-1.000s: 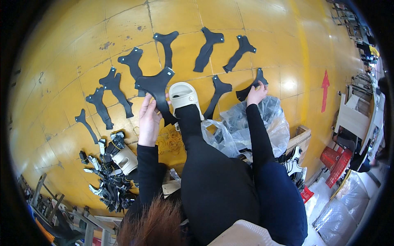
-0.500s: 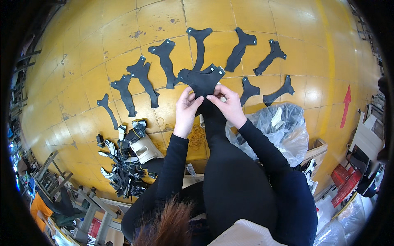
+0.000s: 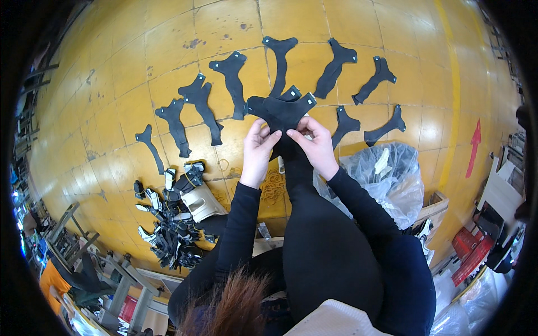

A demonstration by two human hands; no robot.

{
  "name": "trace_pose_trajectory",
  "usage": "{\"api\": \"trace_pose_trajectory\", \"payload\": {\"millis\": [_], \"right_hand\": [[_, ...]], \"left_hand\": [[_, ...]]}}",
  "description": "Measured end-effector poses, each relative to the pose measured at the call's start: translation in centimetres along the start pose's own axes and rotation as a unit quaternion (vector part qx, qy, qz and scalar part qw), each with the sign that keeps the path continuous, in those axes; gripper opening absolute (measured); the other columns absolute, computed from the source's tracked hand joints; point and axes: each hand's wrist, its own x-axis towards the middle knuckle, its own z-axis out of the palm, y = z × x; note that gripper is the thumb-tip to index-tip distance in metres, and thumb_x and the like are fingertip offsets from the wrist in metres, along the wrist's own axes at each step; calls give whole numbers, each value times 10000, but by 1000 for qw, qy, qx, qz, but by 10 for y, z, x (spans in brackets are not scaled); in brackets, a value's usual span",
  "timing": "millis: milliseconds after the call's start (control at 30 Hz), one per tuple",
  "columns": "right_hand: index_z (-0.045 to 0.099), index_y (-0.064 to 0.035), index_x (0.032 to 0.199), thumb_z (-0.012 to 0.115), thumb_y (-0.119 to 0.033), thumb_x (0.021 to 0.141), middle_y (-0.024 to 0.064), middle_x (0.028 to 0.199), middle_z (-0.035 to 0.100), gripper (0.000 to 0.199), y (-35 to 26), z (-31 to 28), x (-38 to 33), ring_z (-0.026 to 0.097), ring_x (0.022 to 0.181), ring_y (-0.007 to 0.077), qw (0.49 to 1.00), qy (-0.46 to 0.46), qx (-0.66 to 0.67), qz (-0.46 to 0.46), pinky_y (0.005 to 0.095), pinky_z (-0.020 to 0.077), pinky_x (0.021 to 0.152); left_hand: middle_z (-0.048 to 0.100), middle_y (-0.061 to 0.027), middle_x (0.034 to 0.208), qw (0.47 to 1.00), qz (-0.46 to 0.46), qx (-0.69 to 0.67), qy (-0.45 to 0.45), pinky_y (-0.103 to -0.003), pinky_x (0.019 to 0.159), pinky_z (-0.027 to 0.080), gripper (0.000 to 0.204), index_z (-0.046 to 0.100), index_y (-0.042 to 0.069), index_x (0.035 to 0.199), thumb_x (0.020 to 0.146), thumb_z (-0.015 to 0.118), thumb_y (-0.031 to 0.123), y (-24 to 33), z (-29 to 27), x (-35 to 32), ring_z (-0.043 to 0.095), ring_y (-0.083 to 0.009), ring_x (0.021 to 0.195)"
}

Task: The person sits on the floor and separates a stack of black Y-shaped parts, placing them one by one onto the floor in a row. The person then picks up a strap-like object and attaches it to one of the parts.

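On the left, black-and-white pieces (image 3: 168, 246) lie heaped on the yellow floor (image 3: 123, 101); beyond them spread flat black Y-shaped pieces (image 3: 176, 131), several with pale labels too small to read. The left hand (image 3: 258, 154) pinches a layered black stack (image 3: 283, 115) at mid-view, raised above the floor, its flared arms overlapping and tipped with small white labels, also illegible. The right hand (image 3: 316, 147) pinches the stack's other side. Further right, a clear plastic bag (image 3: 406, 176) has something pale (image 3: 383, 161) in or on it; which, I cannot tell. A wooden box (image 3: 434, 208) sits beside it.
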Motion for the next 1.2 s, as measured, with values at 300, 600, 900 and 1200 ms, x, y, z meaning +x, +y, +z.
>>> {"api": "trace_pose_trajectory", "payload": {"millis": [300,600,900,1200], "right_hand": [[561,-2,826,689,-105,805,7,723,547,166,-4,1,-1,515,690,88,1000,-7,-2,9,229,433,656],[623,16,884,697,-102,797,38,755,620,164,-3,5,-5,566,689,97,1000,-17,-13,7,241,448,635],[605,12,792,700,-106,817,-7,727,588,154,8,12,-3,518,692,40,998,45,31,22,207,416,623],[612,24,786,649,-134,848,-5,706,575,174,68,10,129,490,654,57,998,49,44,8,223,392,610]], "left_hand": [[586,29,955,999,-30,37,21,-176,670,434,162,529,96,1081,921,545,69,-8,-13,3,555,-41,822],[516,86,823,999,-28,-6,41,-175,628,364,69,588,108,937,926,562,172,2,-1,2,463,5,750],[568,42,877,991,-8,-34,127,-292,732,462,76,560,135,952,892,593,102,-5,-14,5,563,-77,831],[531,45,880,976,60,-59,200,-269,718,452,83,545,142,960,900,590,107,18,-48,10,532,-57,827]]}}
